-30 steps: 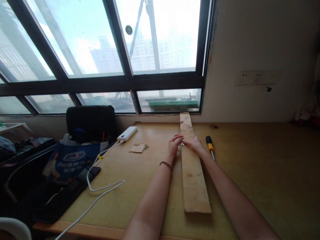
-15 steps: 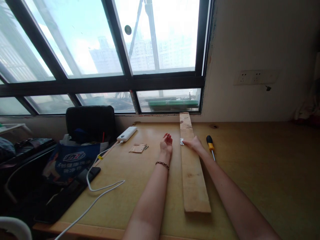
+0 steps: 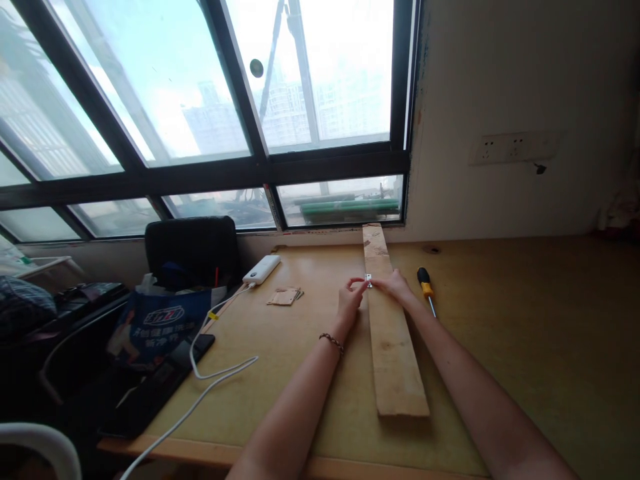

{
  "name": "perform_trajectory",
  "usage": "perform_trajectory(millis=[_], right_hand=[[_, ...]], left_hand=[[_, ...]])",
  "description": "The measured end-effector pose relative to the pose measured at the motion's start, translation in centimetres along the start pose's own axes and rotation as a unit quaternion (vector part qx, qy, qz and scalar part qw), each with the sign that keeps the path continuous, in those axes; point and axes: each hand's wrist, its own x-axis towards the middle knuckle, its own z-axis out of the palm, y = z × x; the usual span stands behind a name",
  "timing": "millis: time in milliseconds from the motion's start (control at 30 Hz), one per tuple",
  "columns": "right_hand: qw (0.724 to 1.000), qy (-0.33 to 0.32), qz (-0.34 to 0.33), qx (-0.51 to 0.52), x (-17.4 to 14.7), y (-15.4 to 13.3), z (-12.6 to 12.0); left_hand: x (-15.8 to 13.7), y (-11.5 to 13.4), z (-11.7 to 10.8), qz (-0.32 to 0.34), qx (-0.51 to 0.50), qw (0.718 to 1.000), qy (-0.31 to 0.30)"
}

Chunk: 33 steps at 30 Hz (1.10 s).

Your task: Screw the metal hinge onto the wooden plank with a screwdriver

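A white power bank [image 3: 263,268] is lying by the worktop's [image 3: 525,320] left edge, near the far left corner, its white cable [image 3: 225,375] running over the near edge. Rightward, a flat brown piece [image 3: 284,297], perhaps card or thin wood, is resting beside what are probably screws [image 3: 300,294]. The left hand [image 3: 351,298] is reaching to a small metal plate [image 3: 369,279], seemingly a hinge, which is sitting at the left edge of a wooden board [image 3: 395,353], in its far half. The board is lying lengthwise, reaching the worktop's far edge. Left thumb and fingertips are bunching at the plate; whether they are pinching it, I cannot tell. The right hand [image 3: 397,288] is leaning over the board, its thumb touching the plate, its other fingers' grip hidden. Farther right, a black-and-yellow screwdriver [image 3: 426,283] is pointing toward the near edge. Positioning the plate seems to be the step in hand; the next move is probably calling for steady pressure against slipping.
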Motion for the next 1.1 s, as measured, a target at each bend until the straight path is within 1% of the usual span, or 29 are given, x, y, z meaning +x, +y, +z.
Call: perform_trajectory(millis=[100, 167, 233, 367, 500, 600, 700, 900, 1100], right_hand=[[1.0, 0.0, 0.01, -0.013, -0.29, -0.34, -0.23], [1.0, -0.001, 0.008, -0.014, -0.4, -0.43, -0.29], [1.0, -0.001, 0.006, -0.014, -0.37, -0.36, -0.26], [1.0, -0.004, -0.006, -0.012, -0.07, 0.01, -0.06], [1.0, -0.003, -0.003, -0.005, 0.18, 0.19, 0.04], [1.0, -0.001, 0.0, 0.001, 0.29, 0.25, 0.07], [1.0, -0.001, -0.004, 0.002, 0.39, 0.36, 0.12], [1.0, -0.002, -0.008, 0.006, 0.38, 0.4, 0.15], [1.0, -0.007, -0.004, -0.004, -0.13, -0.07, -0.24]], left_hand=[[-0.52, 0.33, 0.13, 0.027, 0.055, 0.997, -0.046], [-0.54, 0.4, 0.19, 0.033, 0.062, 0.996, -0.052], [-0.44, 0.33, 0.2, 0.036, 0.064, 0.996, -0.047], [-0.35, 0.15, 0.12, 0.057, 0.088, 0.994, -0.015], [-0.37, 0.12, 0.17, 0.065, 0.104, 0.992, 0.0], [-0.28, 0.05, 0.23, 0.066, 0.101, 0.993, 0.006], [-0.13, -0.07, 0.23, 0.056, 0.091, 0.994, -0.003], [0.01, -0.08, 0.13, 0.027, 0.038, 0.999, -0.018], [0.02, 0.05, -0.03, 0.023, 0.033, 0.999, -0.001]])
